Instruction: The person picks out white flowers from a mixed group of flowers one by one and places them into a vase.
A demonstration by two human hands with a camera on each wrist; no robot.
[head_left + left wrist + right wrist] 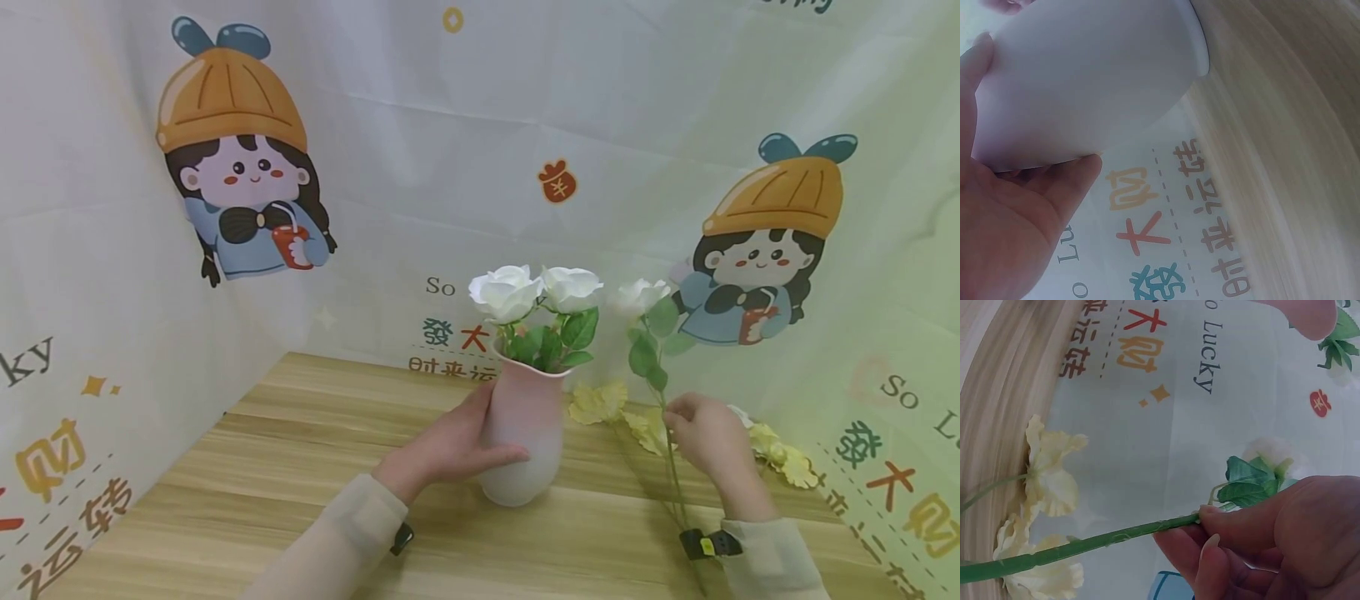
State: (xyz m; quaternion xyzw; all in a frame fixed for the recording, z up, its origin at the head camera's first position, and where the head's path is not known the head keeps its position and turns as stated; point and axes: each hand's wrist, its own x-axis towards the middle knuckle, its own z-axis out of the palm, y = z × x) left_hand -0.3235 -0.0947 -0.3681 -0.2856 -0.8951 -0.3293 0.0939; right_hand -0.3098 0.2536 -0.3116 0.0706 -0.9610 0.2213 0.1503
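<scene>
A pale pink vase [522, 433] stands on the wooden table [300, 467] with two white roses [534, 292] in it. My left hand [450, 446] grips the vase's side, thumb across the front; the left wrist view shows the vase [1085, 81] cupped between thumb and fingers [1016, 212]. My right hand [705, 437] pinches the green stem [1085, 547] of a third white rose [639, 297], holding it upright to the right of the vase. That rose [1269, 453] and its leaves show past my fingers [1235, 537].
Yellow flowers [600, 402] lie on the table behind the vase and by my right hand [1047, 487]. A printed cartoon cloth [525, 150] walls the table at the back and on both sides.
</scene>
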